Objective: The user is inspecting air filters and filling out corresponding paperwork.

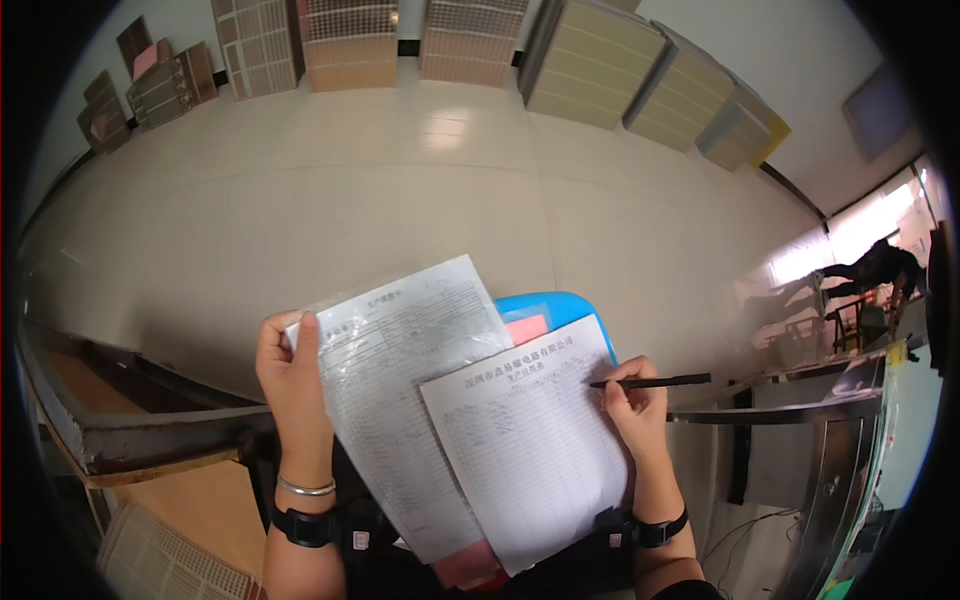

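Observation:
My left hand (pixel 288 365) pinches the upper left corner of a printed form in a clear plastic sleeve (pixel 385 365), thumb on top. Overlapping its right side is a second white sheet (pixel 535 450), a ruled table with handwriting in its upper rows. My right hand (pixel 637 398) grips a black pen (pixel 660 381) whose tip is at that sheet's upper right part. Under the papers, a blue board or folder (pixel 565 304) shows at the top edge, with a pink piece (pixel 527 327) beside it. The papers lie over my lap; what supports them below is hidden.
Stacks of panels and racks (pixel 595 65) stand along the far wall. A dark-edged table (pixel 160 430) is at my left, and a metal cabinet (pixel 835 470) with loose cables is at my right. Another person (pixel 880 270) bends over at the far right.

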